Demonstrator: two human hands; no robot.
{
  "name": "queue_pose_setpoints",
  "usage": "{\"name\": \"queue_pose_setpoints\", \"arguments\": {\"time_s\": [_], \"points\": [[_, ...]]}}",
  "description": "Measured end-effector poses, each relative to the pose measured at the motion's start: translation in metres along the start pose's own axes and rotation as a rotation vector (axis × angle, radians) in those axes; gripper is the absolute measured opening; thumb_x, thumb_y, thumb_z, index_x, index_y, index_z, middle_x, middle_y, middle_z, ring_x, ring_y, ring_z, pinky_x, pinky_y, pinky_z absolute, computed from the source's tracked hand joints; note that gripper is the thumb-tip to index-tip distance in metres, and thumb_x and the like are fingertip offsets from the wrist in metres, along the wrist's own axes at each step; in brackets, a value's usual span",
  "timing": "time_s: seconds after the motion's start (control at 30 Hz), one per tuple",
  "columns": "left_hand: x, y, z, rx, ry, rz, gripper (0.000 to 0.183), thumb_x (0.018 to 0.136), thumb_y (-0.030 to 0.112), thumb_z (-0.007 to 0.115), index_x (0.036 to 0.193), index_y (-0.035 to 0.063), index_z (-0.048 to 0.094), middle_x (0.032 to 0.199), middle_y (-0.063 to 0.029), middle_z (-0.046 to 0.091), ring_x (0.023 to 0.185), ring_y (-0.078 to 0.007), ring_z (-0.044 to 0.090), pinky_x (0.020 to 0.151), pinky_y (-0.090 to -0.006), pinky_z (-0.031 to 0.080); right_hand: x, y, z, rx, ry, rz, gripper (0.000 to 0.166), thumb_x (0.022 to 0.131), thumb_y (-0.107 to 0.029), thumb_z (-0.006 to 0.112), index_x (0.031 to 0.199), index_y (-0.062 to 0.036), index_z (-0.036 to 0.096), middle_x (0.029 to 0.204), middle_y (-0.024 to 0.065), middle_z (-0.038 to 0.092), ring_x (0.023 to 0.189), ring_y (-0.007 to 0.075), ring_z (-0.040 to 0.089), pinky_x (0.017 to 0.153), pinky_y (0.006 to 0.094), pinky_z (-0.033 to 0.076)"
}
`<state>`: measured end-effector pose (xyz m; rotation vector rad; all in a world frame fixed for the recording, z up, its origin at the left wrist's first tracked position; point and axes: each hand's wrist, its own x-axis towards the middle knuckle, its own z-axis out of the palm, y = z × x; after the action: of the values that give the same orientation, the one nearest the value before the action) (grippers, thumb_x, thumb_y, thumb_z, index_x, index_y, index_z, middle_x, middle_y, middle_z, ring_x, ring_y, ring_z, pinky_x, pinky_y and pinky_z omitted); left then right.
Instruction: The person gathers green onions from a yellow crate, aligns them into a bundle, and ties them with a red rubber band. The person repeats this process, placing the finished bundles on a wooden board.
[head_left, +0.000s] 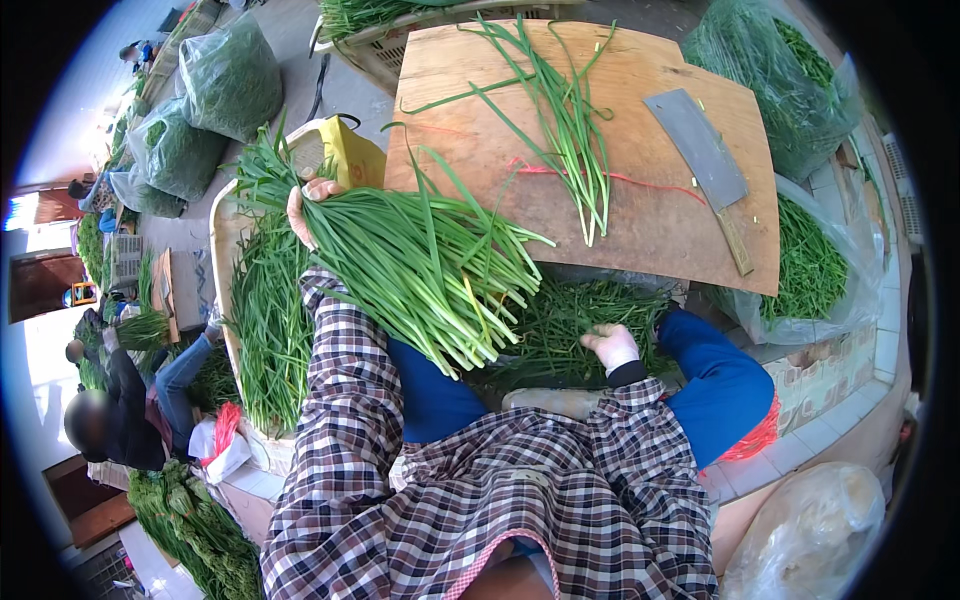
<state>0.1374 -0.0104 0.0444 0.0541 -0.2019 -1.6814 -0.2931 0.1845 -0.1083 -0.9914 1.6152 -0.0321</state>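
Observation:
My left hand (313, 201) grips a thick bunch of garlic chives (420, 259) by the leafy end. The pale cut stems fan out to the right, over my left thigh. Lower and to the right, my right hand (616, 348), which looks gloved, hangs over loose green trimmings (559, 337) between my knees. Its fingers are partly curled, and nothing shows in them. On the wooden board (465, 82) before me lies a smaller group of chives (566, 139), across a red tie string (645, 178). A cleaver (697, 150) rests flat at the board's right side.
A crate of chives (274, 322) stands on my left, beside a yellow bag (352, 154). Filled plastic bags (802, 255) flank the board's right. More red string (754, 431) lies by my right knee. At far left, a person (127, 405) sits among greens.

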Motion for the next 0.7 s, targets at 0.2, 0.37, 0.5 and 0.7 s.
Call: {"name": "queue_pose_setpoints", "arguments": {"time_s": [0.2, 0.37, 0.5, 0.7], "points": [[0.005, 0.006, -0.009, 0.052, 0.103, 0.066, 0.020, 0.090, 0.023, 0.061, 0.096, 0.0054, 0.057, 0.079, 0.0002, 0.057, 0.079, -0.0151, 0.056, 0.084, -0.0361, 0.048, -0.027, -0.127, 0.025, 1.241, -0.494, -0.443, 0.076, 0.089, -0.042, 0.067, 0.144, -0.0002, 0.036, 0.143, 0.0164, 0.043, 0.129, 0.0346, 0.042, 0.106, 0.0528, 0.033], [0.007, 0.010, -0.014, 0.226, 0.222, 0.133, 0.018, 0.087, 0.024, 0.063, 0.087, 0.0058, 0.059, 0.075, -0.0020, 0.060, 0.075, -0.0186, 0.058, 0.080, -0.0376, 0.051, -0.015, -0.063, 0.013, 1.252, -0.367, -0.441, 0.026, 0.094, -0.024, 0.061, 0.101, 0.0009, 0.064, 0.097, 0.0083, 0.070, 0.076, 0.0106, 0.060, 0.072, 0.0268, 0.048], [0.012, 0.018, -0.023, 0.412, 0.296, 0.171, 0.024, 0.087, 0.027, 0.062, 0.078, 0.0045, 0.062, 0.075, -0.0071, 0.062, 0.078, -0.0286, 0.059, 0.078, -0.0407, 0.052, -0.083, -0.093, -0.004, 0.854, -0.261, -0.545, 0.033, 0.091, -0.029, 0.066, 0.108, -0.0005, 0.067, 0.105, 0.0081, 0.068, 0.087, 0.0130, 0.063, 0.077, 0.0262, 0.050], [0.017, 0.000, 0.000, 0.469, 0.313, 0.204, 0.022, 0.084, 0.026, 0.064, 0.079, 0.0046, 0.064, 0.073, -0.0081, 0.063, 0.077, -0.0295, 0.064, 0.074, -0.0441, 0.055, -0.084, -0.163, 0.029, 0.447, 0.167, -0.692, 0.046, 0.084, -0.027, 0.073, 0.118, 0.0023, 0.063, 0.116, 0.0154, 0.064, 0.105, 0.0232, 0.059, 0.094, 0.0339, 0.043]]}}
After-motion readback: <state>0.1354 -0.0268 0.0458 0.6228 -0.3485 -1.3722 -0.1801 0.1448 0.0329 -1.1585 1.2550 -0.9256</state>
